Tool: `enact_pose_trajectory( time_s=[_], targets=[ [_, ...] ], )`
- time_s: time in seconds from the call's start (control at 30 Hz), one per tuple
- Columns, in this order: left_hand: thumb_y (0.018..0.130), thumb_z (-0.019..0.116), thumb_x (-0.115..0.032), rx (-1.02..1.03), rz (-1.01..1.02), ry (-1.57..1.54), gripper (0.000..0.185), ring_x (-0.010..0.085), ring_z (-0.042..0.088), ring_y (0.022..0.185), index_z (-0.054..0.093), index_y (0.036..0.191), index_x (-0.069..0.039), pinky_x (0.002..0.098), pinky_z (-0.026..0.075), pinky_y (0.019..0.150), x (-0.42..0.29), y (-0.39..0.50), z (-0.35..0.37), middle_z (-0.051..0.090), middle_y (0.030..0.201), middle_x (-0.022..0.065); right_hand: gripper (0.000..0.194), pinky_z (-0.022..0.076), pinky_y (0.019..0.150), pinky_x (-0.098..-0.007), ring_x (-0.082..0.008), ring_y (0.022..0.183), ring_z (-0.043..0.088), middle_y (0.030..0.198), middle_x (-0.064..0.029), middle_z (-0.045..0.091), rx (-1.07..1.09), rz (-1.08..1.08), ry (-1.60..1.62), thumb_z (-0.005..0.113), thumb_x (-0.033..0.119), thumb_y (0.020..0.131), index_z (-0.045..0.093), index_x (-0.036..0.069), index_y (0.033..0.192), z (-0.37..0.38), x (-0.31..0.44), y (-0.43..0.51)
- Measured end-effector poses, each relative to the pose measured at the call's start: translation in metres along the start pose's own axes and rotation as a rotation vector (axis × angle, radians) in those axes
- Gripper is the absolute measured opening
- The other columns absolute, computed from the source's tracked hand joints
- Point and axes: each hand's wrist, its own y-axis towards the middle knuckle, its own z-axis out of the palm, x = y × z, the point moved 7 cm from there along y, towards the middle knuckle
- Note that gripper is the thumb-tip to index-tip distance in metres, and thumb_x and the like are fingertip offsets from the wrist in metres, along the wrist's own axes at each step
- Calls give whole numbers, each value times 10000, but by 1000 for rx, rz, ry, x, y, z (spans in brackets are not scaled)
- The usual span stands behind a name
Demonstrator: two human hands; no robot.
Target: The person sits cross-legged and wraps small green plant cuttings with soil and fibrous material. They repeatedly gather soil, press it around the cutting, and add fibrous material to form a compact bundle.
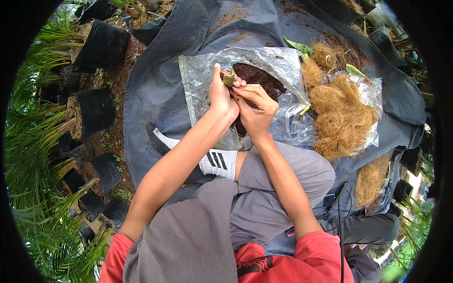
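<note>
My left hand (221, 93) grips a short, curled green leaf piece (229, 78), with brown material showing at its open top. The left thumb points up along its side. Close against it, my right hand (258, 106) has thumb and fingertips pinched together at the base of the piece; what lies between those fingertips is hidden. Both hands are above a clear plastic sheet or bag (198, 76). Dark brown, crumbly potting material (256, 76) is heaped on the plastic, partly covered by the right hand.
Tan coconut-like fibre (345, 113) lies in clumps at the right, near yellow-edged leaf pieces (355, 70). Dark ground cloth (159, 92) spreads beneath. Black plant bags (93, 113) line the left. A black cable (340, 219) and another person's leg (371, 228) are at lower right.
</note>
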Motion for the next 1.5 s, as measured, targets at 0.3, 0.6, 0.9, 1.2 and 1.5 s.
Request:
enact_pose_trajectory(
  time_s=[0.3,0.6,0.9,1.2,1.5],
  targets=[
    [1130,643,-459,80,-104,-126,445,305,728,1119,595,832,-132,462,608,1112,2,16,-11,717,981,73,300,616,929,-371,-280,1026,791,1085,-127,846,26,-38,-82,898,-13,824,868,34,1119,-2,5,13],
    [1172,547,-473,144,54,83,420,329,733,1181,633,1125,-64,532,595,1155,-2,9,9,745,1212,133,318,612,953,-343,-220,1050,788,1163,-130,840,-48,284,107,883,-32,872,854,18,1184,-1,-18,6],
    [1170,467,-598,9,51,51,599,297,738,1036,584,926,-63,423,658,959,-4,1,2,657,935,92,275,607,942,-353,-235,1002,798,1081,-142,843,-21,99,43,893,-34,845,872,15,1115,5,-10,6],
    [1148,534,-591,-51,-45,38,628,274,727,849,549,797,-71,398,646,878,3,1,-14,595,743,95,233,614,928,-367,-250,958,798,1006,-130,847,-40,5,13,890,-39,814,882,24,1038,2,5,0],
    [1113,652,-504,194,-99,-65,459,327,718,1247,631,842,-135,474,584,1165,-7,-3,8,778,1148,79,340,613,970,-385,-280,1055,794,1180,-138,838,23,-57,-77,927,27,818,871,47,1153,-6,11,17]
  ],
)
